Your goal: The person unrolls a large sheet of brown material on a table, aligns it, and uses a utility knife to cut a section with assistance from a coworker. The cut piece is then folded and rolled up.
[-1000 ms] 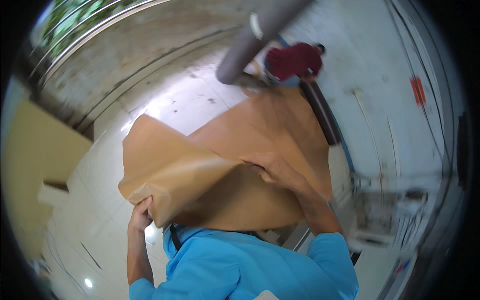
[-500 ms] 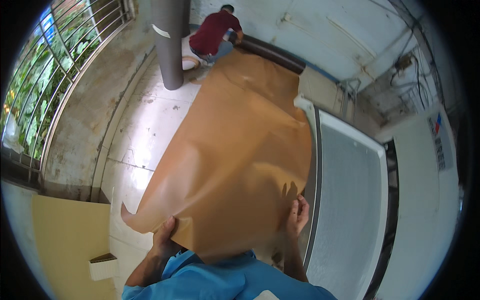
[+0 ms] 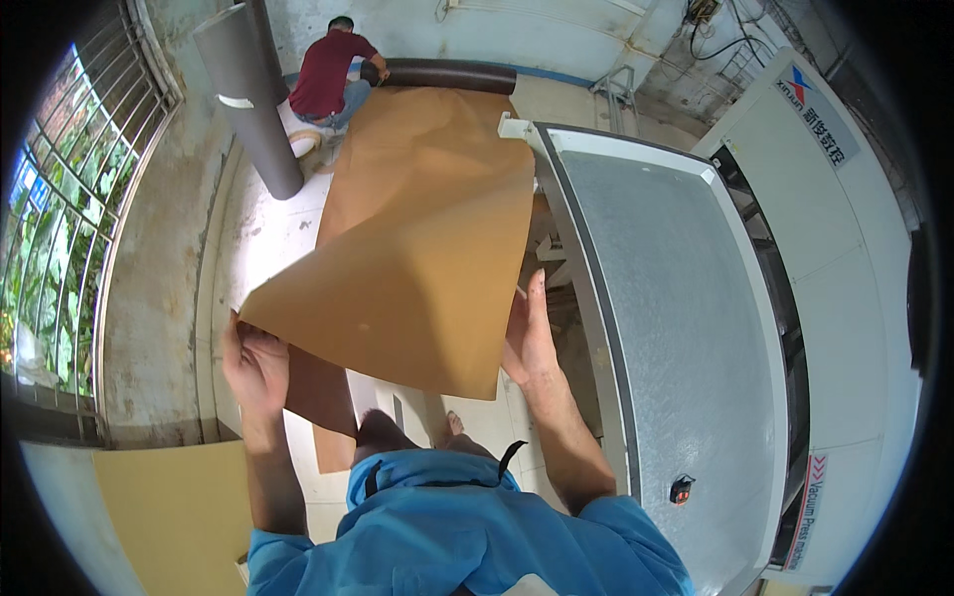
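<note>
A long, flexible tan sheet, smooth like leatherette, stretches from in front of me to the far wall. My left hand pinches its near left corner, lifted, with a darker brown underside showing below. At the sheet's near right edge is my right hand, thumb raised and apart; its other fingers lie partly behind the edge. The sheet's far end meets a dark brown roll lying by the wall. A crouching person in a dark red shirt has a hand at the roll's left end.
To my right stands a machine table with a white frame and grey bed; a small black-and-orange object lies on it. Beyond is a pale machine cabinet. Upright dark rolls stand far left, near the barred window. A yellowish board is near left.
The sheet's near end has been raised and folded over, uncovering floor and my legs. My left hand has moved up and left with the corner; my right hand has moved up and left.
</note>
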`<state>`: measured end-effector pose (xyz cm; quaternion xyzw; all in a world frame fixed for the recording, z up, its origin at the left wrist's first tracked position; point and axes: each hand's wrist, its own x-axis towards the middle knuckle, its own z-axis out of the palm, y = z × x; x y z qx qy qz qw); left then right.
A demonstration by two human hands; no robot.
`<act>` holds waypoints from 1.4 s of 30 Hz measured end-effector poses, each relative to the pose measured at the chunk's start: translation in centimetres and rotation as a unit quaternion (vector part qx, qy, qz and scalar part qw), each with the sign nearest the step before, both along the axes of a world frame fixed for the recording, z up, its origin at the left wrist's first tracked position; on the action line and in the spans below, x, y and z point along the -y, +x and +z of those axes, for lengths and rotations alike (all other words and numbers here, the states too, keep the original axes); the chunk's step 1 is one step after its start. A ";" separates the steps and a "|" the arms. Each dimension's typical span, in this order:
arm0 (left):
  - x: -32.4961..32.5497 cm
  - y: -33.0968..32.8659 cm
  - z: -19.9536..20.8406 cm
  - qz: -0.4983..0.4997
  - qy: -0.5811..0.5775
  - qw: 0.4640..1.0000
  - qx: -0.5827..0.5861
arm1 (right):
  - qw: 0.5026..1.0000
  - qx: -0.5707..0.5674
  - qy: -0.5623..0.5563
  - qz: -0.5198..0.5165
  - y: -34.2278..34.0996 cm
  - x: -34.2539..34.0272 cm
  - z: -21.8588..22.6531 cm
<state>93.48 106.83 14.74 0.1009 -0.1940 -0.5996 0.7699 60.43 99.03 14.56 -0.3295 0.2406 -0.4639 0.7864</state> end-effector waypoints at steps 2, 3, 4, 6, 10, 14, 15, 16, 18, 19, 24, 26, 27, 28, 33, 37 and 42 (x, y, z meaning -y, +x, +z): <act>-0.9 -0.2 -0.5 0.073 0.042 0.995 0.062 | 0.999 -0.043 -0.020 -0.015 2.4 -1.7 2.2; -1.3 -0.4 -0.7 0.042 0.043 0.994 0.088 | 0.989 -0.106 -0.100 -0.024 3.3 -3.2 3.4; -1.7 -0.7 -0.9 0.014 0.046 0.992 0.113 | 0.971 -0.159 -0.178 -0.018 4.3 -4.8 4.4; -2.7 -1.6 -1.2 -0.005 0.089 0.990 0.112 | 0.957 -0.175 -0.233 -0.006 6.4 -7.6 5.7; -4.8 -4.4 -1.5 -0.035 0.218 0.959 0.178 | 0.971 -0.130 -0.194 -0.044 9.1 -10.1 5.8; -5.1 -6.9 -1.7 -0.210 0.279 0.915 0.203 | 0.898 -0.319 -0.189 -0.237 9.3 -9.0 5.2; -4.5 -7.2 -1.9 -0.227 0.234 0.913 0.245 | 0.867 -0.374 -0.215 -0.251 9.1 -8.8 5.3; -4.2 -7.5 -2.0 -0.240 0.190 0.912 0.272 | 0.830 -0.426 -0.242 -0.266 8.8 -8.7 5.6; -3.3 -7.9 -2.3 -0.260 0.066 0.929 0.253 | 0.889 -0.324 -0.211 -0.246 8.5 -8.9 6.4; -3.1 -7.9 -2.5 -0.269 0.007 0.934 0.235 | 0.891 -0.320 -0.216 -0.238 8.5 -9.1 6.8; -6.8 -4.9 -6.1 -0.244 0.111 0.963 0.006 | 0.902 -0.339 -0.201 -0.176 9.9 -9.5 7.8; -9.4 -1.8 -9.8 -0.130 0.225 0.952 -0.163 | 0.879 -0.375 -0.258 -0.139 10.6 -8.6 8.1; -10.6 0.3 -12.3 -0.068 0.274 0.949 -0.143 | 0.871 -0.390 -0.276 -0.117 11.0 -8.1 8.3; -11.7 2.5 -15.2 -0.013 0.260 0.957 -0.127 | 0.864 -0.396 -0.290 -0.108 11.5 -7.5 8.4; -15.9 12.2 -31.6 0.100 0.394 0.884 -0.232 | 0.800 -0.406 -0.441 -0.026 15.6 -3.5 9.3; -16.6 17.3 -38.3 0.154 0.398 0.871 -0.245 | 0.748 -0.372 -0.550 0.019 21.4 -0.7 9.4; -16.8 21.8 -37.2 0.182 0.422 0.872 -0.166 | 0.765 -0.399 -0.502 0.054 23.5 -0.8 10.6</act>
